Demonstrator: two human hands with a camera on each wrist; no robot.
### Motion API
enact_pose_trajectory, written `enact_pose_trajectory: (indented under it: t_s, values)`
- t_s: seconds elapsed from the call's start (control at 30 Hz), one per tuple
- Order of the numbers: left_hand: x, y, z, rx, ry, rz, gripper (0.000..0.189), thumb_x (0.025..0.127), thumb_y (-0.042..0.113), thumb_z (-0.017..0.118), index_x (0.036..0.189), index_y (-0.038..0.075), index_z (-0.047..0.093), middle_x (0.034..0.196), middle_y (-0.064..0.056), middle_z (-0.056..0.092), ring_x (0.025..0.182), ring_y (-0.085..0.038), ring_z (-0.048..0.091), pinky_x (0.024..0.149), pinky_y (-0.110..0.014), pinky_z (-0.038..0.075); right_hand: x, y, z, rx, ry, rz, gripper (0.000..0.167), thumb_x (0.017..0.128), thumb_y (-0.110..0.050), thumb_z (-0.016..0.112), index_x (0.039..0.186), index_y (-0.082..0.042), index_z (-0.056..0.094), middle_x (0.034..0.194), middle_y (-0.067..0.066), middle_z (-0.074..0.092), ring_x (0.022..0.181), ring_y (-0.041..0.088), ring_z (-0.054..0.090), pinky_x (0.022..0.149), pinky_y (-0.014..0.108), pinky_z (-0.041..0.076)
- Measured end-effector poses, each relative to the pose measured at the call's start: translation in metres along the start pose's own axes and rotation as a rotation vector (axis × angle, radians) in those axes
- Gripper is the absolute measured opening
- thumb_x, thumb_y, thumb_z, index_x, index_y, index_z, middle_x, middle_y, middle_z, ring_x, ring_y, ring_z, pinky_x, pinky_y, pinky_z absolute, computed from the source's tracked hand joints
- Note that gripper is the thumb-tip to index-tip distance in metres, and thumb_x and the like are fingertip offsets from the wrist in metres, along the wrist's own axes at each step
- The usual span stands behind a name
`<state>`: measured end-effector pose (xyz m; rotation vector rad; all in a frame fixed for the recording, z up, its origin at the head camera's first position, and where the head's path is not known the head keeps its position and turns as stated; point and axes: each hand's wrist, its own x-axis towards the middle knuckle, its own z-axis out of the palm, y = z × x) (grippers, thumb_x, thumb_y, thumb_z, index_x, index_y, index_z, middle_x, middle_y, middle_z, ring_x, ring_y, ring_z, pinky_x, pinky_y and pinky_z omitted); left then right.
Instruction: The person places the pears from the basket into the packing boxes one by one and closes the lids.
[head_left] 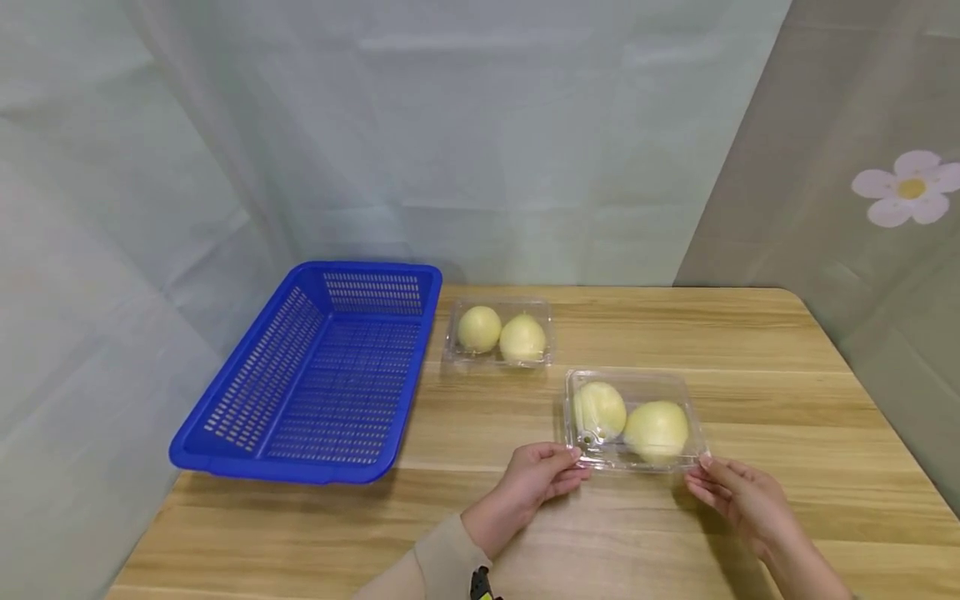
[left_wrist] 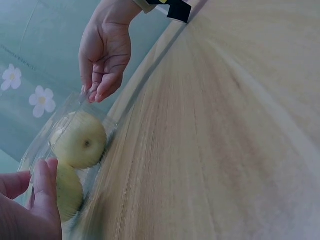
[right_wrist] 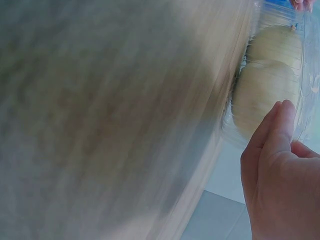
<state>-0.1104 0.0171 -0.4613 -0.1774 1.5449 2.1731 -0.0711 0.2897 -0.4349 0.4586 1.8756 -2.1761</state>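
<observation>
A clear plastic clamshell box point(head_left: 633, 458) holding two pale yellow-green round fruits point(head_left: 657, 429) is near the middle of the table. My left hand point(head_left: 534, 479) pinches its near left corner, thumb on top. At the near right corner my right hand point(head_left: 742, 500) pinches the rim the same way. In the left wrist view the right hand point(left_wrist: 105, 55) grips the far end, and the left hand point(left_wrist: 35, 205) is at the close end. The right wrist view shows the right hand's fingers point(right_wrist: 272, 132) beside one fruit. The box's lid looks closed.
A second clear clamshell box point(head_left: 501, 358) with two similar fruits point(head_left: 479, 329) stands farther back. To the left lies a blue plastic basket point(head_left: 408, 400) with slotted walls. Pale curtains point(head_left: 525, 150) hang behind the wooden table point(head_left: 810, 400).
</observation>
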Motion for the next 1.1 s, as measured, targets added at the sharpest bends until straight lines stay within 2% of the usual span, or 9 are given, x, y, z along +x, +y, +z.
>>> enact_pose_trajectory:
  t_s: [0.2,0.3,0.43,0.53,0.67,0.77,0.87,1.0,1.1]
  values:
    - [0.002,0.001,-0.001,0.005,-0.019,-0.004,0.017,0.089,0.005,0.062,0.100,-0.008,0.065,0.092,-0.020,0.071,0.081,-0.019,0.072,0.072,-0.024,0.057,-0.001,0.000,-0.001,-0.001,-0.002,-0.008,0.013,0.098,-0.011,0.050,0.095,-0.006,0.061,0.089,0.002,0.068,0.084,0.012,0.069,0.080,0.022,0.056]
    - [0.002,0.001,-0.002,0.018,-0.018,0.002,0.017,0.089,0.005,0.062,0.100,-0.008,0.064,0.093,-0.021,0.071,0.081,-0.020,0.072,0.071,-0.025,0.058,-0.001,-0.001,0.000,-0.080,0.020,0.002,0.016,0.099,-0.016,0.051,0.101,-0.003,0.060,0.090,0.000,0.069,0.084,0.012,0.068,0.079,0.023,0.056]
    - [0.000,0.001,-0.004,0.050,-0.017,0.013,0.020,0.090,0.008,0.063,0.102,-0.008,0.065,0.094,-0.022,0.071,0.079,-0.020,0.072,0.070,-0.025,0.058,-0.003,-0.002,0.002,-0.205,0.044,0.024,0.031,0.099,-0.023,0.050,0.114,0.005,0.056,0.090,-0.005,0.069,0.083,0.009,0.067,0.077,0.023,0.056]
    - [-0.002,0.002,-0.005,0.081,-0.013,0.035,0.023,0.091,0.011,0.063,0.102,-0.009,0.065,0.093,-0.021,0.071,0.078,-0.020,0.072,0.069,-0.025,0.058,-0.004,-0.003,0.006,-0.252,0.077,0.036,0.039,0.100,-0.025,0.049,0.120,0.008,0.051,0.089,-0.006,0.068,0.081,0.008,0.066,0.076,0.024,0.057]
    - [-0.007,0.004,-0.009,0.207,0.039,0.135,0.028,0.092,0.018,0.061,0.097,-0.009,0.065,0.087,-0.018,0.071,0.078,-0.021,0.071,0.069,-0.025,0.058,-0.006,-0.004,0.011,-0.430,0.160,-0.017,0.050,0.100,-0.032,0.047,0.123,0.012,0.049,0.094,0.002,0.069,0.078,0.005,0.065,0.073,0.023,0.057]
    - [-0.011,0.007,-0.016,0.359,0.106,0.252,0.031,0.093,0.026,0.061,0.091,-0.005,0.066,0.082,-0.014,0.070,0.072,-0.019,0.068,0.065,-0.022,0.057,-0.010,-0.005,0.015,-0.701,0.238,-0.131,0.055,0.100,-0.037,0.045,0.121,0.013,0.051,0.099,0.014,0.068,0.076,0.005,0.063,0.067,0.022,0.055]
    - [-0.016,0.011,-0.022,0.491,0.152,0.363,0.031,0.092,0.030,0.061,0.089,0.000,0.067,0.079,-0.012,0.068,0.068,-0.014,0.062,0.061,-0.019,0.053,-0.014,-0.007,0.018,-0.896,0.311,-0.233,0.053,0.099,-0.039,0.044,0.117,0.010,0.055,0.103,0.023,0.066,0.082,0.019,0.065,0.065,0.026,0.053]
    - [-0.023,0.019,-0.027,0.618,0.191,0.475,0.029,0.093,0.030,0.060,0.093,0.002,0.068,0.082,-0.007,0.068,0.072,-0.010,0.059,0.065,-0.019,0.051,-0.018,-0.008,0.023,-0.988,0.347,-0.354,0.052,0.099,-0.037,0.046,0.116,0.011,0.056,0.112,0.031,0.060,0.099,0.045,0.059,0.073,0.044,0.056]
    - [-0.027,0.026,-0.030,0.695,0.219,0.539,0.028,0.094,0.029,0.058,0.099,0.003,0.067,0.090,-0.006,0.069,0.080,-0.013,0.063,0.072,-0.021,0.054,-0.021,-0.008,0.027,-1.021,0.372,-0.463,0.049,0.098,-0.032,0.050,0.118,0.013,0.054,0.117,0.035,0.054,0.100,0.051,0.056,0.076,0.054,0.053]
